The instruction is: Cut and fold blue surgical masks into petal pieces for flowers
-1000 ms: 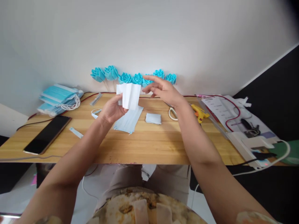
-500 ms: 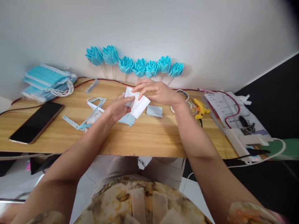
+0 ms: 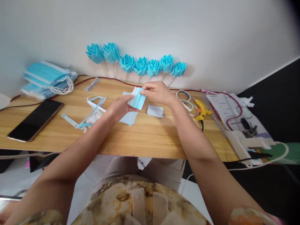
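Above the wooden table (image 3: 150, 140), both hands hold a small piece of face mask fabric (image 3: 139, 100), blue on one face and white at its folded left side. My left hand (image 3: 119, 107) grips its left and lower edges. My right hand (image 3: 156, 91) pinches its upper right edge between thumb and fingers. Beneath the left hand lie other light blue fabric pieces (image 3: 129, 118), partly covered. A small folded grey-blue stack (image 3: 155, 111) rests just right of the hands. Cut blue and white strips (image 3: 90, 115) are scattered to the left.
Blue fabric flowers (image 3: 141, 66) on sticks lean along the wall. Packed face masks (image 3: 48, 78) and a phone (image 3: 36, 118) are at left. Tape rolls (image 3: 187, 101), a yellow glue gun (image 3: 202, 110) and a power strip (image 3: 241, 143) are at right. A red-black cord runs along the back.
The piece in my hands has turned from its white side to its blue side. My right hand has shifted from across its top to the upper right edge.
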Tool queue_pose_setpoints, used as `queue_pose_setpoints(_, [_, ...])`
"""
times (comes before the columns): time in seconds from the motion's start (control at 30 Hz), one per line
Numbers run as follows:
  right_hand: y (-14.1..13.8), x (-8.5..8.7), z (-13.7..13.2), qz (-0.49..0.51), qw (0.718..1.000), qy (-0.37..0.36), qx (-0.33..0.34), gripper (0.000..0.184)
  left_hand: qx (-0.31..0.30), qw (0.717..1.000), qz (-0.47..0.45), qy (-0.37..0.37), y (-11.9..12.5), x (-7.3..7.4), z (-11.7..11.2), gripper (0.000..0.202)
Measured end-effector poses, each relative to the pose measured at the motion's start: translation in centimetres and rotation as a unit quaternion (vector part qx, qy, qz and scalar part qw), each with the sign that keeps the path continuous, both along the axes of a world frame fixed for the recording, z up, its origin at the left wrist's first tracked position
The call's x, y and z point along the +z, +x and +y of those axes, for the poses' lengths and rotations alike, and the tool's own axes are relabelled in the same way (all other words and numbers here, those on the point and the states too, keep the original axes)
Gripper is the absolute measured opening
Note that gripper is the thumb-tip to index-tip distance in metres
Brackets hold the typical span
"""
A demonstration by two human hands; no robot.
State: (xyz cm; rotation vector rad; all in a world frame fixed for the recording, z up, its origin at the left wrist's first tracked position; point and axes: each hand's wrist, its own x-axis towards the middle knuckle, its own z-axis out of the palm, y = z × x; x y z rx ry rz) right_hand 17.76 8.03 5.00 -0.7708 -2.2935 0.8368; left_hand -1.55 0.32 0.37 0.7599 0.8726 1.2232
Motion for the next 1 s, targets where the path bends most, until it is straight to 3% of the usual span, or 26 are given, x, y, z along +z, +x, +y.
queue_pose_setpoints(0.3, [-0.45, 0.06, -0.04, 0.085, 0.995, -0.039, 0.019, 0.027, -0.035, 0.999, -0.008, 0.006, 0.24, 0.04, -0.22, 0.024])
queue_pose_setpoints(0.47, [-0.47, -0.29, 0.03, 0.052, 0.998, -0.046, -0.011, 0.026, -0.049, 0.999, -0.003, 0.002, 0.42, 0.20, -0.18, 0.025])
queue_pose_setpoints(0.63, [-0.53, -0.47, -0.29, 0.034, 0.998, -0.045, -0.027, 0.026, -0.050, 0.999, -0.006, 0.002, 0.54, -0.27, 0.19, 0.051])
queue_pose_setpoints(0.93, [-0.77, -0.31, -0.48, 0.012, 0.999, -0.020, -0.029, 0.025, -0.001, 0.992, 0.101, 0.081, 0.26, -0.61, -0.39, 0.049])
queue_pose_setpoints(1.0, [-0.54, -0.17, -0.18, 0.023, 0.999, -0.005, -0.027, 0.033, 0.007, 0.988, 0.121, 0.091, 0.27, -0.56, -0.43, 0.049])
